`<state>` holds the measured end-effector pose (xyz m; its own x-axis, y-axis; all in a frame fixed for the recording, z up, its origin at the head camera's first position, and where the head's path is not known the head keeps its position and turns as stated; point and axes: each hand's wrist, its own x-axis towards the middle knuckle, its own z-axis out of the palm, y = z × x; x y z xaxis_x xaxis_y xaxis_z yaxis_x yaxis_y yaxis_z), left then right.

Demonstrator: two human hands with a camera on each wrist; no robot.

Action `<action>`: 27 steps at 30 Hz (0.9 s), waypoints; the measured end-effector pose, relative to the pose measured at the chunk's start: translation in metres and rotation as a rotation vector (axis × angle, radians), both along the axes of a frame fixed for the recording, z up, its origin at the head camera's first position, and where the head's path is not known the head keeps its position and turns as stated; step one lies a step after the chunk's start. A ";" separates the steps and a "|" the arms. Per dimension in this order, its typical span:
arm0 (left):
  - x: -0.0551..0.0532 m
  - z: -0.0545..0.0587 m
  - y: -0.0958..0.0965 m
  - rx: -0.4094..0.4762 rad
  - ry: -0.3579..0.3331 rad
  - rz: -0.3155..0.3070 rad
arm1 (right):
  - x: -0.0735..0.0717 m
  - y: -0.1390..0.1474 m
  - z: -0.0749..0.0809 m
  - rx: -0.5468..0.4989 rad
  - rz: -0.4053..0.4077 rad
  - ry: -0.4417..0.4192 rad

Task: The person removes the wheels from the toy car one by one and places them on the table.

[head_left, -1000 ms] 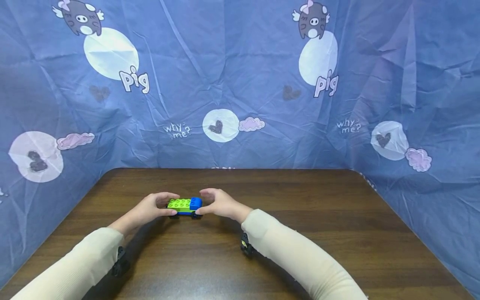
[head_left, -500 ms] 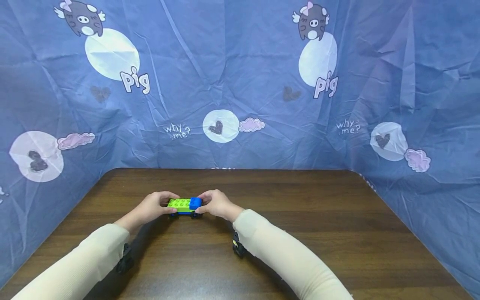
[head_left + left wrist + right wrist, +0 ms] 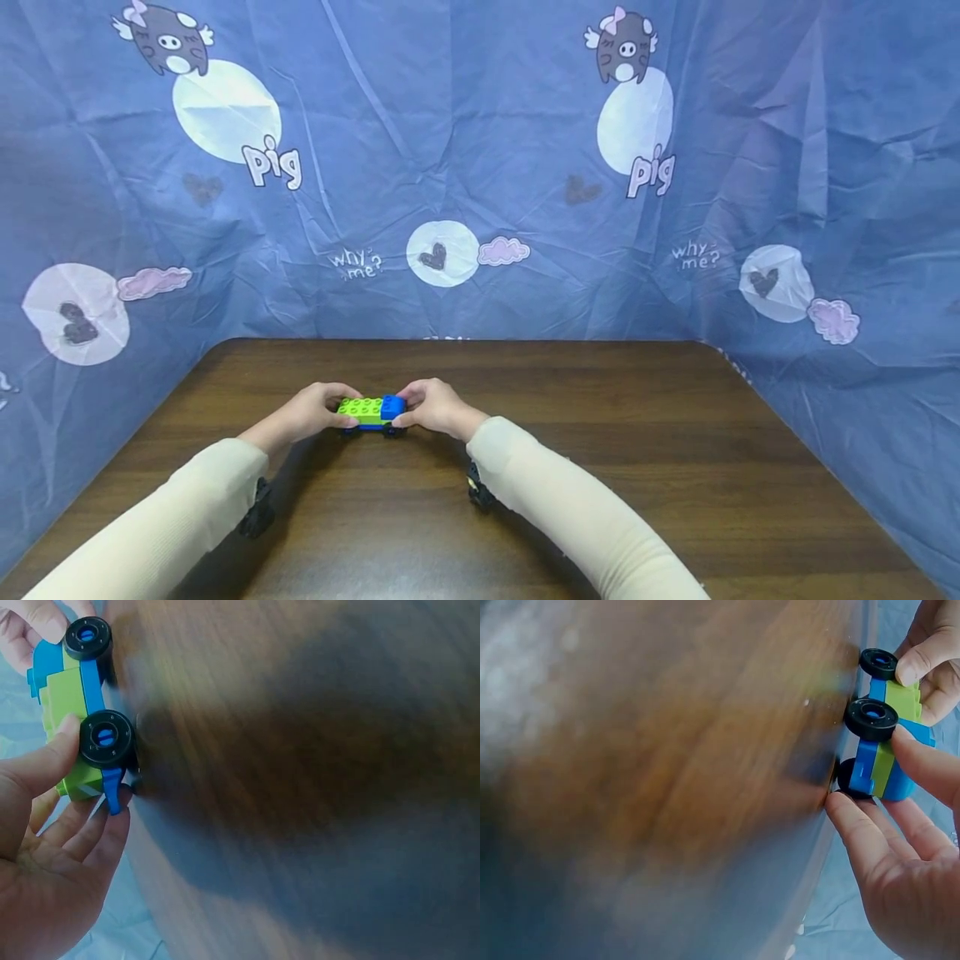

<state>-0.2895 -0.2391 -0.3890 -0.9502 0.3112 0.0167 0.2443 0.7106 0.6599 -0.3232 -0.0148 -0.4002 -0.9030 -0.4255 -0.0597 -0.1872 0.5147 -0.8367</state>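
Note:
A toy car built of blocks (image 3: 362, 411), with a lime green body, a blue cab at its right end and black wheels, is upright on the table, left of the middle. My left hand (image 3: 313, 410) grips its green rear end, the thumb on the near side and the fingers behind. At the blue front, my right hand (image 3: 442, 411) holds the car between thumb and fingers. In the left wrist view a blue base with a hooked tail piece shows under the green blocks (image 3: 69, 701). The right wrist view shows a black front wheel (image 3: 871, 720) beside my right thumb.
The dark brown wooden table (image 3: 637, 433) has rounded far corners. A blue cloth (image 3: 510, 125) printed with pigs, hearts and clouds hangs behind it and along both sides. Black camera mounts (image 3: 480, 487) sit at the wrists under cream sleeves.
My right hand has closed in on the blue front, its fingers now against the car. My left wrist has shifted slightly right, and the car stays nearly in place.

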 end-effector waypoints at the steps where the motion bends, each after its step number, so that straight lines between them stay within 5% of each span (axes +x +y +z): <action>1: -0.001 0.000 0.001 -0.003 0.007 -0.001 | -0.001 0.000 0.001 0.003 -0.002 0.003; 16: -0.010 0.003 0.011 -0.155 0.043 0.008 | -0.001 -0.001 -0.004 -0.081 -0.037 -0.008; 27: -0.012 0.010 0.016 -0.150 0.117 -0.079 | 0.000 0.004 0.007 -0.236 0.043 -0.077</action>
